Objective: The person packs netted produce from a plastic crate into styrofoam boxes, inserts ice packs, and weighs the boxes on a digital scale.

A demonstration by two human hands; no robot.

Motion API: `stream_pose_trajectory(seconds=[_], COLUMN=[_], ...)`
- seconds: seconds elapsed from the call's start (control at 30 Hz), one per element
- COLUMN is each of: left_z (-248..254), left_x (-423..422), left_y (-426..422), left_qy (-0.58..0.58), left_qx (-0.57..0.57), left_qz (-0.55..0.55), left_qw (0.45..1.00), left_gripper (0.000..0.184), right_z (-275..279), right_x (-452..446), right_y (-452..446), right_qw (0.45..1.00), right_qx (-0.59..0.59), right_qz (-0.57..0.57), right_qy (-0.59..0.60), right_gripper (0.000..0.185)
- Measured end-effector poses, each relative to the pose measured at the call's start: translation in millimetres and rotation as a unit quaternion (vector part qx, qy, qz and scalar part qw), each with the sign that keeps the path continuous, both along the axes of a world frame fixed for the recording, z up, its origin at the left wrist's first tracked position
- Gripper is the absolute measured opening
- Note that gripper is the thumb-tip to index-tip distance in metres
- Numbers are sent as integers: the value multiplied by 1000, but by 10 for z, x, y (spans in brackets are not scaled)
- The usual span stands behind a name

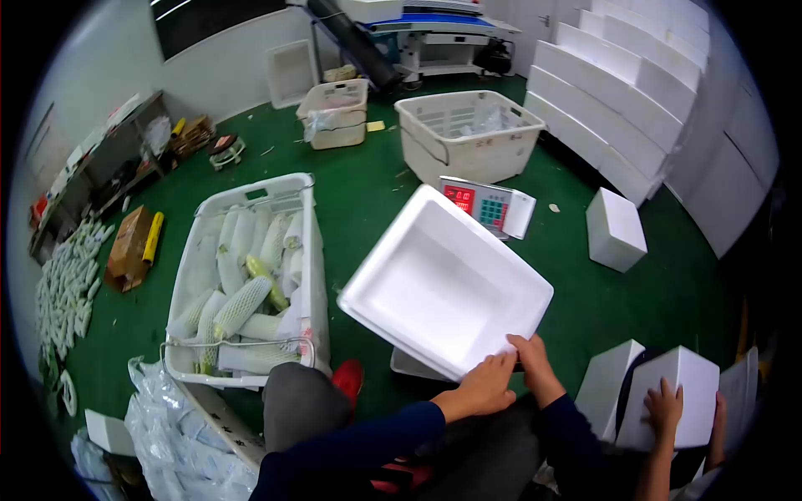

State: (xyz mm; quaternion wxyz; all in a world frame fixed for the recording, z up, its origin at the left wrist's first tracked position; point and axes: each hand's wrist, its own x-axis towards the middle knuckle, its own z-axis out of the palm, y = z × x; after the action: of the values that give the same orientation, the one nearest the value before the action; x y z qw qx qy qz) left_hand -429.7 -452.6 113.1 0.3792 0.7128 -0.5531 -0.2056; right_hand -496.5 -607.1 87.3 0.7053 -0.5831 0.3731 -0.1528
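An open, empty white foam box (455,280) is tilted in front of me, its inside facing up toward the camera. My left hand (484,388) is at its near edge, fingers closed along the rim. Beside it my right hand (535,366) grips the same edge near the right corner. Behind the box a scale display (484,206) shows red digits and a keypad. The scale's platform (409,364) is partly hidden below the box. To the left stands a white crate (322,275) holding several long green vegetables (242,307) in foam netting.
Foam boxes (614,96) are stacked at back right, with one box (616,230) on the floor. Another person's hands (664,407) hold a foam box at lower right. White crates (468,154) stand behind; plastic bags (180,434) lie at lower left.
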Motion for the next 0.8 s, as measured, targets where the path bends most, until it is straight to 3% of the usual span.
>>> stream_pose_trajectory(seconds=[0.03, 0.1, 0.17, 0.23, 0.27, 0.3, 0.33, 0.4, 0.43, 0.47, 0.5, 0.57, 0.6, 0.63, 0.7, 0.77, 0.8], left_z=[44, 305, 747, 961, 1129, 926, 974, 553, 354, 0, -284, -443, -501, -452, -7, 509, 748], left_x=[110, 309, 606, 1025, 1300, 1694, 2051, 2907, 3190, 3374, 3453, 3492, 3534, 3612, 3763, 3491, 3338], left_y=[-4, 238, 614, 1152, 1486, 1757, 2144, 2977, 3321, 3691, 3920, 3929, 3913, 3863, 3658, 3161, 2861], left_qy=[-12, -24, -41, -5, 32, -87, -6, -260, -272, -265, -257, -286, -301, -189, 42, 180, 122], left_qx=[23, 92, 84, -54, -22, -81, -24, 157, 262, 339, 415, 423, 427, 365, 221, 22, 49], left_qz=[-64, -162, -187, -67, 58, 155, 293, 450, 465, 450, 431, 431, 427, 475, 544, 439, 388], left_qw=[998, 982, 978, 996, 998, 981, 956, 840, 801, 783, 759, 744, 738, 778, 808, 880, 912], left_gripper=[49, 40, 41, 41, 37, 34, 36, 55, 73, 71, 69, 71, 72, 71, 69, 72, 69], right_z=[-242, -493, -694, -1218, -1150, -1103, -1224, -1141, -1077, -1175, -1003, -174, 58, 196, 309, 473, 525], right_x=[78, 140, 311, 340, 437, 479, 512, 596, 617, 678, 773, 1037, 1133, 1208, 1366, 1617, 1800], right_y=[-260, -758, -1033, -1228, -1178, -1191, -1240, -1190, -1184, -1205, -1165, -737, -489, -257, 203, 768, 1025], right_qw=[996, 990, 963, 965, 958, 949, 941, 914, 892, 790, 832, 894, 898, 899, 944, 947, 924], right_qx=[-55, 14, -12, -91, -99, -108, -127, -267, -338, -543, -517, -446, -440, -434, -279, -48, 57], right_qz=[9, 82, 149, 163, 161, 156, 144, 144, 140, 39, 24, -4, 27, 60, 173, 303, 347], right_qy=[75, 115, 225, 182, 215, 250, 278, 270, 267, 282, 201, 38, 16, -6, -20, -94, -148], right_gripper=[40, 40, 42, 45, 47, 48, 52, 59, 62, 57, 52, 42, 39, 36, 40, 60, 69])
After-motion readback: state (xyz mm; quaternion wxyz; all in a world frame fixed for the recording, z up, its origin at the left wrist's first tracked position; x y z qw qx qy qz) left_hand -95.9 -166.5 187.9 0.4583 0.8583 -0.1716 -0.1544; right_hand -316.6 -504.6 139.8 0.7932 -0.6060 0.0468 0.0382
